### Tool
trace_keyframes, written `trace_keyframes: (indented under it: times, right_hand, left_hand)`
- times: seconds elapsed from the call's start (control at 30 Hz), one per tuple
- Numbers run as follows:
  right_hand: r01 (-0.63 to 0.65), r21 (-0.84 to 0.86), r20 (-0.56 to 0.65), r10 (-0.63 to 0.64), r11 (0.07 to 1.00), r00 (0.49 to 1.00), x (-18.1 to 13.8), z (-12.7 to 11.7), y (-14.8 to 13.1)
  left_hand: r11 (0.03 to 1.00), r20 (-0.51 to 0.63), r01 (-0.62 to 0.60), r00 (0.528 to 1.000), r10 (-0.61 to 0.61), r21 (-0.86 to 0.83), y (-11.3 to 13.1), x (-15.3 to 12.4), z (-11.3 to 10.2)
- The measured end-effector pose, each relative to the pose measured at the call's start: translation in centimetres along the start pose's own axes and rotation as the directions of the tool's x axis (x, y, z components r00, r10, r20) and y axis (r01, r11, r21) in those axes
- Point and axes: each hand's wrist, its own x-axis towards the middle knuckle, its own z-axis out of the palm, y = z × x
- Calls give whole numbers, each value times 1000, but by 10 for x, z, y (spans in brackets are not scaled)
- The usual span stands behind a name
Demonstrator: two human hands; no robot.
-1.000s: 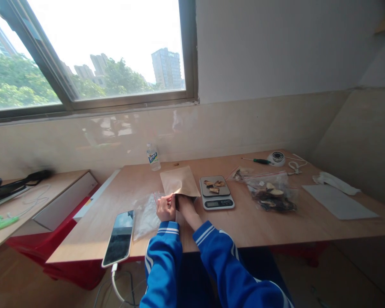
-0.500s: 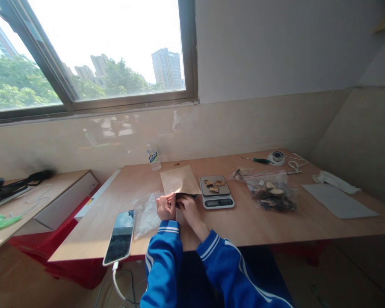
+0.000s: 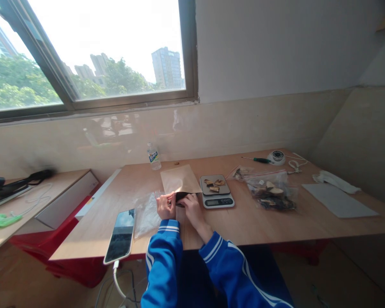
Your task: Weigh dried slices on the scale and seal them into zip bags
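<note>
A brown paper bag (image 3: pixel 179 177) lies on the table with its mouth toward me, parted into a dark gap. My left hand (image 3: pixel 166 207) is closed on the left corner of the mouth. My right hand (image 3: pixel 192 208) grips the edge on the right side, its fingertips partly hidden at the opening. Just right of the bag stands a kitchen scale (image 3: pixel 218 202) with several dried brown slices (image 3: pixel 214 185) on its plate. Under and beside my left hand is a clear plastic zip bag (image 3: pixel 146 216).
A phone (image 3: pixel 120 237) on a white cable lies at the front left. Behind stands a plastic bottle (image 3: pixel 154 158). Rightward are zip bags of dried slices (image 3: pixel 272 194), a screwdriver (image 3: pixel 259 160), a dome camera (image 3: pixel 276 158) and a white sheet (image 3: pixel 338 201).
My right hand has shifted slightly right, and the dark opening of the paper bag shows wider between my hands. My left hand stays at its corner.
</note>
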Motion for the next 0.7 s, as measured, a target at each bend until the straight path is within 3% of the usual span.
trace_keyframes:
  times: [0.2, 0.33, 0.53, 0.7]
  right_hand:
    - [24, 68, -57, -20, 997, 998, -10, -17, -6]
    - [33, 27, -105, -30, 999, 994, -21, -47, -2]
    - [-81, -210, -306, 13, 974, 952, -21, -115, 38]
    - [-89, -378, -290, -26, 922, 957, -6, -144, 78]
  left_hand:
    - [1000, 30, 15, 999, -15, 4, 1, 0, -2]
    - [1000, -3, 13, 1000, -13, 14, 0, 0, 0]
    - [1000, -4, 16, 1000, -16, 8, -2, -1, 2]
    - [1000, 9, 20, 1000, -20, 4, -2, -2, 1]
